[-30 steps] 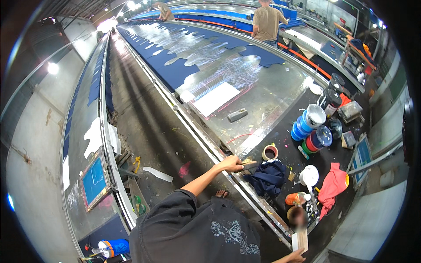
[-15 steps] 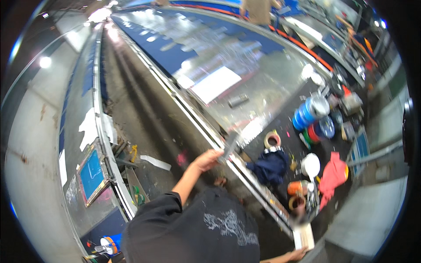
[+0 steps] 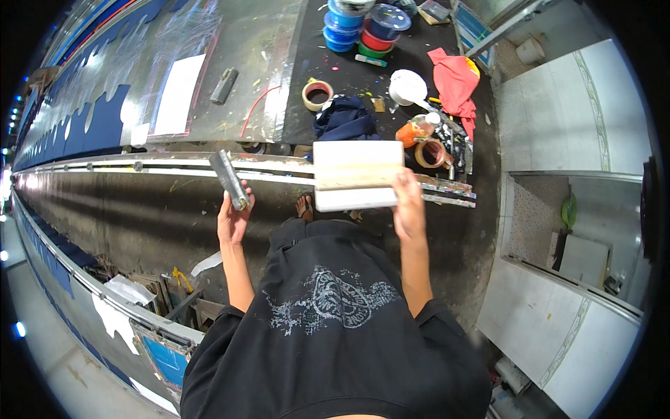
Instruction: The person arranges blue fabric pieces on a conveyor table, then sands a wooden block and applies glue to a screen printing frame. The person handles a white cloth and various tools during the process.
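Note:
My left hand (image 3: 234,220) is closed on the lower end of a slim dark-grey bar (image 3: 227,176), which tilts up in front of the long table's metal rail (image 3: 279,165). My right hand (image 3: 409,208) grips the right side of a flat rectangular white block (image 3: 357,197) with a tan band across its middle. The block is held level before my body and hides part of the rail and dark tabletop. A crumpled navy cloth (image 3: 343,117) lies just beyond it. The bar and the block are apart.
On the table are a similar grey bar (image 3: 224,85), a white sheet (image 3: 180,94) and a tape roll (image 3: 317,94). Stacked colored tubs (image 3: 340,31), a white tub (image 3: 407,87), an orange bottle (image 3: 417,130) and a coral cloth (image 3: 455,84) stand or lie at the right. A framed screen (image 3: 164,356) is lower left.
My view has swung right toward the table's end. The white block has come up from the lower right edge to in front of me in my right hand; the left still holds the grey bar.

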A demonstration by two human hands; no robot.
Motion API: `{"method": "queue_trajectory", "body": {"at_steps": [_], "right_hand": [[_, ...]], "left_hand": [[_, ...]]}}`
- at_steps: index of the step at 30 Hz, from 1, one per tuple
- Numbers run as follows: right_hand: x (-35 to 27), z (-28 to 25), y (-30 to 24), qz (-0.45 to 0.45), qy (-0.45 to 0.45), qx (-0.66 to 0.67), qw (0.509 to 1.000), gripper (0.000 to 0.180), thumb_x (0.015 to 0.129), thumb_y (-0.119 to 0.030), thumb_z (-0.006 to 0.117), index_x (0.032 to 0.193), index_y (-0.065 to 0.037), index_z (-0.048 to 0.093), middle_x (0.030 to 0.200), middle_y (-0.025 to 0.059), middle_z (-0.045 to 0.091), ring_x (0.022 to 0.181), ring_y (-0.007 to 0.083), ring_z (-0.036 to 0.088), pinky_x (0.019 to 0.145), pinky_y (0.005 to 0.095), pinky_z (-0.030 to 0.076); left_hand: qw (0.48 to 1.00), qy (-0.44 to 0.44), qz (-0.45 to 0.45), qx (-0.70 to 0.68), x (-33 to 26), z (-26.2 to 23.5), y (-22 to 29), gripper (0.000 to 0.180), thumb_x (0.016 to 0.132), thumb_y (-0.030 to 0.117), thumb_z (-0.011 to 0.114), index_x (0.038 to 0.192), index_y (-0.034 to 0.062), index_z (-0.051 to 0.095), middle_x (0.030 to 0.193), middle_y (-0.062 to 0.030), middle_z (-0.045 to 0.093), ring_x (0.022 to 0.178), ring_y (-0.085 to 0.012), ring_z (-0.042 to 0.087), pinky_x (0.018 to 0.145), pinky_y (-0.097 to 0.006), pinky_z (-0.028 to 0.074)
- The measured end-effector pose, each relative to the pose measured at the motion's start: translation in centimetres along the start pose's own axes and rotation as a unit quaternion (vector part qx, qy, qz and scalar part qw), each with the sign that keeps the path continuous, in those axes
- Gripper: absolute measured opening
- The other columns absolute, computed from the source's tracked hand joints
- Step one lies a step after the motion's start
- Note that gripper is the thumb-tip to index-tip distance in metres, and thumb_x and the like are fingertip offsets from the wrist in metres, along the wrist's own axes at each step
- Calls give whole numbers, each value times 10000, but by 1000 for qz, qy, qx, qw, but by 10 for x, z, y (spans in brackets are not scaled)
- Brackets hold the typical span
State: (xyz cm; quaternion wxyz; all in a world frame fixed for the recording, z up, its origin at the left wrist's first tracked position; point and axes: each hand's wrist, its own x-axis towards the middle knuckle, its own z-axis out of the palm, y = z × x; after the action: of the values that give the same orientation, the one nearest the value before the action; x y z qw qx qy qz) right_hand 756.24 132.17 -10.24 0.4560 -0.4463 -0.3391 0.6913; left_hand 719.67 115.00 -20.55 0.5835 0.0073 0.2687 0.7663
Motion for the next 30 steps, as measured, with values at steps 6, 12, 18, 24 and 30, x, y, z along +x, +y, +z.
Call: {"method": "queue_trajectory", "body": {"at_steps": [6,12,18,24,30], "right_hand": [[38,55,109,122,-50,-13,991,225,1021,-197,608,1168,-44,534,1105,68,664,1024,123,615,922,297,475],[73,52,174,136,-44,-89,986,251,991,-154,623,1188,-34,524,1082,83,667,1011,141,617,913,299,470],[82,47,193,54,-11,-274,960,326,957,-193,645,1204,13,584,1075,113,715,940,210,682,866,343,506],[67,62,174,-128,14,-607,784,396,865,-266,715,1181,-32,663,1003,222,619,976,396,608,865,478,481],[61,57,168,-139,-2,-556,819,336,877,-211,700,1186,-79,708,871,188,599,862,332,594,800,425,486]], "left_hand": [[998,12,25,52,-11,-2,18,468,1051,255,537,1421,-23,471,1379,-196,577,1188,-298,625,1047,-429,511],[997,41,41,59,-38,-26,33,461,1055,256,531,1403,-45,489,1360,-199,592,1174,-295,635,1006,-394,531],[993,75,42,82,-54,-42,36,451,1052,260,526,1383,-46,511,1318,-180,624,1150,-275,648,988,-382,532],[984,74,26,159,-52,-28,45,430,1043,280,532,1314,-51,579,1265,-159,661,1100,-249,669,980,-367,520],[981,20,-39,191,-31,-10,48,446,1040,326,555,1313,-23,601,1287,-139,658,1136,-222,653,1010,-360,489]]}}
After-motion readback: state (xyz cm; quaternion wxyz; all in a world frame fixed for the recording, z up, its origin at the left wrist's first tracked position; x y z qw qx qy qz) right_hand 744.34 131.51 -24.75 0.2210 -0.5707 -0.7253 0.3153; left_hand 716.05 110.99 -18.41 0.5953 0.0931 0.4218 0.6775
